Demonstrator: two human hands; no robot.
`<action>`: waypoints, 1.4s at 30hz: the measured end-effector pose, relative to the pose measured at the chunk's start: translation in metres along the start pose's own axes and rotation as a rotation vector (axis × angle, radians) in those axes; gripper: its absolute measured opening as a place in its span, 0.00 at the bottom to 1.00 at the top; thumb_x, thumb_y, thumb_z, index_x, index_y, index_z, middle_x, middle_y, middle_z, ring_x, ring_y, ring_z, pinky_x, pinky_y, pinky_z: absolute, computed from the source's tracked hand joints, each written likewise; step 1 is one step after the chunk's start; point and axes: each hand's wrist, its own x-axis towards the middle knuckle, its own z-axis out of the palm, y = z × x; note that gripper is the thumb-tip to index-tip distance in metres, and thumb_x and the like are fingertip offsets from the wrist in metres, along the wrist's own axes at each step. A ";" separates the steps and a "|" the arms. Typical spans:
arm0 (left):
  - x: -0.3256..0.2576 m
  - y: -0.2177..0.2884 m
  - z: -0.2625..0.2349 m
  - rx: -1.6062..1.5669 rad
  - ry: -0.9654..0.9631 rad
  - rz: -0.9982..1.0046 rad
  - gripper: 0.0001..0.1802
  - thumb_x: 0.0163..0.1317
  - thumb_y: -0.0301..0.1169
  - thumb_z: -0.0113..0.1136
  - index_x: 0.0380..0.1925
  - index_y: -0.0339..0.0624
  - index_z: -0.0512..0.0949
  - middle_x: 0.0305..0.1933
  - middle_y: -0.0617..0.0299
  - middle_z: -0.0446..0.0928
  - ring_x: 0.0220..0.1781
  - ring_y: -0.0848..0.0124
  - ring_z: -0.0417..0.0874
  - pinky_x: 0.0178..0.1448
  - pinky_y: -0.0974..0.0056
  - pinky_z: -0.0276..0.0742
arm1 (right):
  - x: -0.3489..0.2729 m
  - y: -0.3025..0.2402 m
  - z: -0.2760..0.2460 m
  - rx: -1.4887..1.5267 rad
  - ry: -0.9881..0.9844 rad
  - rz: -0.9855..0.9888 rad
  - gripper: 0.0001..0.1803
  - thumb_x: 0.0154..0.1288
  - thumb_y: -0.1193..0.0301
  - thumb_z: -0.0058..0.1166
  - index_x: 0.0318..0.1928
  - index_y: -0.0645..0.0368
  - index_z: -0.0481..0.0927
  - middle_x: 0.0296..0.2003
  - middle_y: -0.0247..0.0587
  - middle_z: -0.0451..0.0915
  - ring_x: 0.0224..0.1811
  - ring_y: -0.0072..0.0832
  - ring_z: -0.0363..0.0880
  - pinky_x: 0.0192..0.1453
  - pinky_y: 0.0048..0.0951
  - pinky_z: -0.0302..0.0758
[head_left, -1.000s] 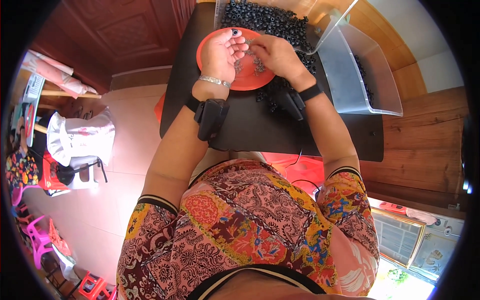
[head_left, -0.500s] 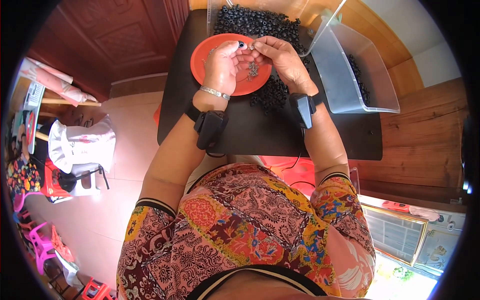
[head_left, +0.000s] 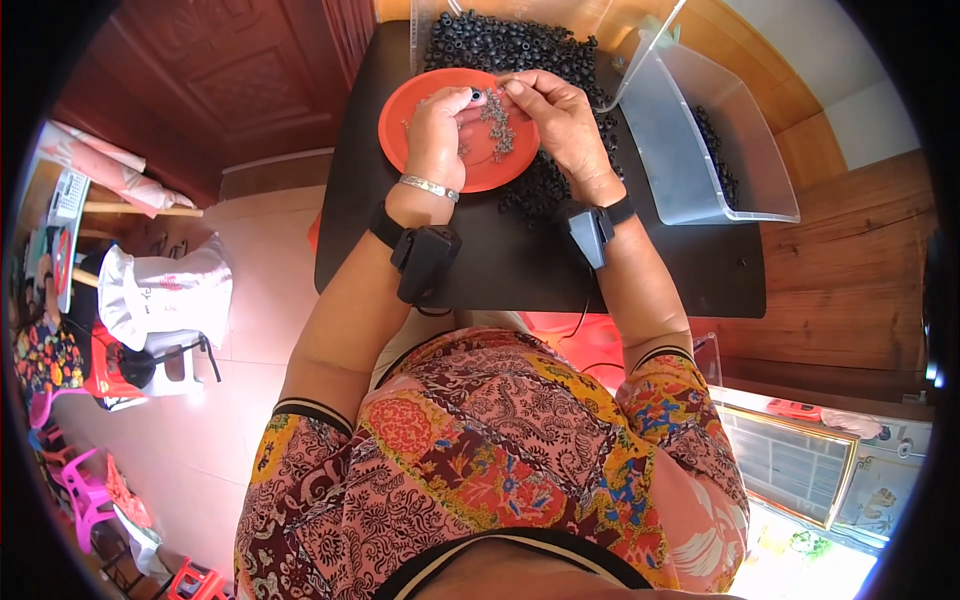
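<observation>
My left hand (head_left: 436, 132) is over the left part of an orange-red plate (head_left: 398, 104), closed on a small black ring-shaped piece (head_left: 475, 96) between thumb and fingers. The hole of that piece faces up. My right hand (head_left: 563, 118) is above the plate's right edge, thumb and forefinger pinched close beside the black piece. What the right fingertips hold is too small to name. Small silvery metal bits (head_left: 497, 128) lie scattered on the plate, partly hidden by my left hand.
Many black pieces (head_left: 505, 42) fill a clear tray at the back of the black table (head_left: 500, 265). More black pieces (head_left: 538, 188) are heaped beside the plate. A translucent bin (head_left: 690, 175) with black pieces stands to the right, against wooden boards.
My left fingers have drawn in from over the plate, so more metal bits show. The black piece has shifted slightly left and down. My right hand has turned a little and stays pinched.
</observation>
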 end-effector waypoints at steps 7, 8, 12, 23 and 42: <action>-0.001 -0.004 0.006 -0.142 -0.062 0.030 0.04 0.58 0.26 0.54 0.32 0.39 0.78 0.36 0.63 0.78 0.41 0.75 0.75 0.49 0.69 0.69 | -0.004 -0.002 0.003 -0.056 0.008 -0.095 0.09 0.68 0.71 0.51 0.42 0.63 0.80 0.35 0.31 0.81 0.38 0.16 0.76 0.47 0.18 0.73; -0.003 -0.003 0.007 -0.138 -0.072 0.044 0.04 0.58 0.26 0.54 0.32 0.39 0.77 0.36 0.65 0.77 0.40 0.76 0.75 0.48 0.70 0.69 | -0.004 -0.003 0.003 -0.057 0.009 -0.096 0.09 0.68 0.71 0.51 0.42 0.63 0.80 0.35 0.31 0.81 0.38 0.16 0.76 0.47 0.18 0.73; -0.004 -0.002 0.006 -0.111 -0.137 0.072 0.04 0.59 0.27 0.54 0.32 0.40 0.78 0.34 0.69 0.75 0.40 0.79 0.73 0.48 0.71 0.68 | -0.005 -0.008 0.003 0.053 0.040 -0.077 0.09 0.68 0.71 0.51 0.42 0.63 0.81 0.35 0.31 0.81 0.39 0.16 0.76 0.47 0.18 0.73; -0.009 0.000 0.009 -0.040 -0.154 0.110 0.05 0.60 0.28 0.54 0.32 0.40 0.77 0.34 0.70 0.74 0.39 0.80 0.71 0.48 0.72 0.65 | -0.007 0.000 -0.001 -0.222 0.042 -0.219 0.08 0.66 0.72 0.53 0.42 0.63 0.81 0.37 0.32 0.81 0.41 0.16 0.75 0.51 0.20 0.72; -0.006 -0.001 0.009 0.184 -0.352 0.190 0.11 0.61 0.31 0.52 0.32 0.34 0.78 0.32 0.64 0.77 0.38 0.75 0.74 0.47 0.69 0.68 | -0.005 -0.011 -0.022 0.108 -0.084 0.194 0.10 0.60 0.70 0.58 0.40 0.60 0.80 0.28 0.27 0.77 0.30 0.14 0.71 0.38 0.18 0.69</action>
